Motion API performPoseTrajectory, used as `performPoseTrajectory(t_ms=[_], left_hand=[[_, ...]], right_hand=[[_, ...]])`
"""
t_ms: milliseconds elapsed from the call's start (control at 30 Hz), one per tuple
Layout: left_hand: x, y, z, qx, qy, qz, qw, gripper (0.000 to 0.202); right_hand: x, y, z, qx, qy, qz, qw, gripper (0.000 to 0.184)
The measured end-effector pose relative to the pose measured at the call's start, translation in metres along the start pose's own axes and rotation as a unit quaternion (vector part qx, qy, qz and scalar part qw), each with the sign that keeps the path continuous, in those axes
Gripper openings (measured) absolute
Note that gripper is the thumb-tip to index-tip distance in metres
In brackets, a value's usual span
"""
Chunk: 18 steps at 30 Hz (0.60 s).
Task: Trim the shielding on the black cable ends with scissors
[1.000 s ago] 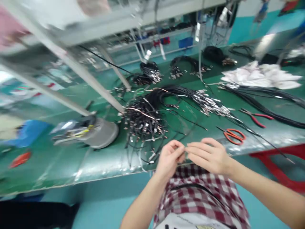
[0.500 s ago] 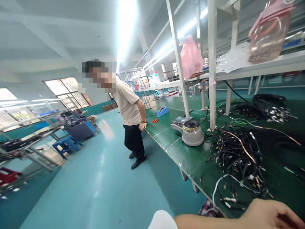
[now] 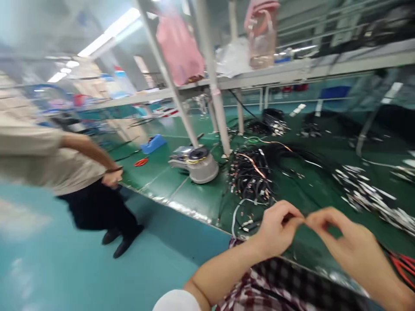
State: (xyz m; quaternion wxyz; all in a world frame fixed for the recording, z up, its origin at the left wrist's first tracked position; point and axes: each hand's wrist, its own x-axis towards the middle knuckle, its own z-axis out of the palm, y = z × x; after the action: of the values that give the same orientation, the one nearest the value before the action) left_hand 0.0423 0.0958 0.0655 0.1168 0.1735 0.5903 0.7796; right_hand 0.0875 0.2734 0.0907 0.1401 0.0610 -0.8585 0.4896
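Observation:
My left hand (image 3: 279, 228) is closed in a pinch above the front edge of the green bench. Its fingertips meet those of my right hand (image 3: 345, 242), which pinches too. Whatever lies between the fingertips is too small or blurred to make out. Just beyond the left hand is a heap of black cables (image 3: 249, 175) with bare copper and white ends. A pale grey cable (image 3: 235, 218) curls at the bench edge beside it. Red cables (image 3: 403, 265) lie right of my right hand, and a bundle of white-ended cables (image 3: 372, 198) sits behind it.
A person (image 3: 84, 172) in a beige top stands at the left with a hand near the bench edge. On the bench are a round grey tape machine (image 3: 204, 168), a blue tape dispenser (image 3: 153, 144) and orange-handled scissors (image 3: 141, 162). Shelf posts (image 3: 215, 99) rise from it.
My view has swung right and closer to the bench. Both my hands now show, fingertips together; before, only one forearm and hand were visible. The person appears nearer at the left.

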Motion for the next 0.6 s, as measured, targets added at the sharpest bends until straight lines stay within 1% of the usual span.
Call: performPoseTrajectory(t_ms=[33,67,100,133,167,200,233,267,300,333,367,400,433,467,500,533,567,600], left_hand=[[0.003,0.002,0.001,0.007,-0.009,0.013,1.0,0.035],[0.007,0.004,0.003,0.044,-0.012,0.042,0.998,0.032],[0.012,0.004,0.004,0.061,-0.009,0.038,0.997,0.03],[0.016,0.004,0.005,0.047,-0.027,-0.009,0.999,0.029],[0.02,0.003,0.007,0.007,-0.042,-0.06,0.997,0.031],[0.024,0.003,0.008,-0.029,-0.048,-0.098,0.994,0.034],[0.028,0.003,0.009,-0.045,-0.056,-0.113,0.991,0.036],[0.031,0.004,0.009,-0.057,-0.065,-0.125,0.988,0.038],[0.033,0.005,0.009,-0.067,-0.074,-0.134,0.986,0.039],[0.035,0.007,0.01,-0.076,-0.085,-0.142,0.983,0.04],[0.036,0.009,0.01,-0.084,-0.097,-0.153,0.98,0.04],[0.037,0.012,0.01,-0.091,-0.107,-0.162,0.977,0.039],[0.037,0.013,0.011,-0.094,-0.119,-0.17,0.974,0.039],[0.036,0.015,0.012,-0.091,-0.13,-0.177,0.971,0.038],[0.035,0.015,0.013,-0.079,-0.138,-0.179,0.971,0.037],[0.033,0.014,0.014,-0.054,-0.141,-0.175,0.973,0.035],[0.031,0.012,0.015,-0.01,-0.137,-0.159,0.978,0.032],[0.028,0.009,0.016,0.052,-0.119,-0.121,0.984,0.029]], right_hand=[[0.001,0.005,-0.002,0.08,-0.041,0.078,0.993,0.026],[0.002,0.009,-0.004,0.167,-0.076,0.14,0.973,0.03],[0.004,0.013,-0.006,0.219,-0.094,0.179,0.955,0.033],[0.005,0.016,-0.008,0.228,-0.08,0.181,0.953,0.034],[0.005,0.018,-0.01,0.196,-0.049,0.148,0.968,0.031],[0.004,0.019,-0.014,0.121,0.001,0.086,0.989,0.026],[0.003,0.019,-0.017,0.024,0.042,0.004,0.999,0.019],[0.002,0.018,-0.021,-0.076,0.067,-0.089,0.991,0.012],[0.0,0.016,-0.025,-0.165,0.075,-0.181,0.967,0.01],[-0.001,0.013,-0.028,-0.23,0.069,-0.263,0.935,0.013],[-0.002,0.011,-0.031,-0.27,0.059,-0.329,0.903,0.015],[-0.002,0.008,-0.033,-0.294,0.052,-0.378,0.876,0.015],[-0.001,0.006,-0.034,-0.311,0.05,-0.407,0.857,0.013],[-0.001,0.005,-0.034,-0.322,0.052,-0.419,0.847,0.012],[0.0,0.004,-0.033,-0.328,0.051,-0.415,0.847,0.012],[-0.001,0.004,-0.031,-0.323,0.045,-0.396,0.859,0.013],[-0.002,0.006,-0.028,-0.301,0.039,-0.36,0.882,0.015],[-0.004,0.008,-0.024,-0.251,0.037,-0.305,0.918,0.015]])
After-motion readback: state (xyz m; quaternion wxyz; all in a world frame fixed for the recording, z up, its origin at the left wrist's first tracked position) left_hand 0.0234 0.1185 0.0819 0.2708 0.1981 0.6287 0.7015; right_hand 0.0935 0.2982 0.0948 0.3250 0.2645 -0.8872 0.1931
